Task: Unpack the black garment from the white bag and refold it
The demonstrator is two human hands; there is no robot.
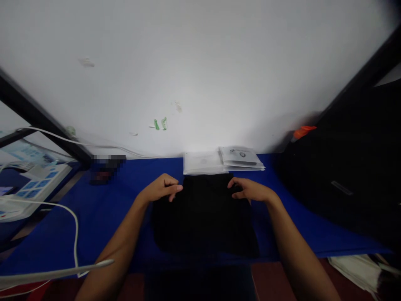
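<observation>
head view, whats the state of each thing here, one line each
black cloth: folded, lying flat on the blue table cover
left hand: fingers curled at the cloth's top left corner
right hand: fingers on the cloth's top right corner
clear plastic bags: stacked flat behind the cloth, by the wall
white cable: loose, looping over the cover's left side
black pile: heaped at right

Left hand (162,187), right hand (249,189), fingers curled.

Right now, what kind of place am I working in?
Probably a garment packing station: both hands, left hand and right hand, rest on a folded black garment on a blue-covered table, with clear plastic bags stacked against the wall.
</observation>
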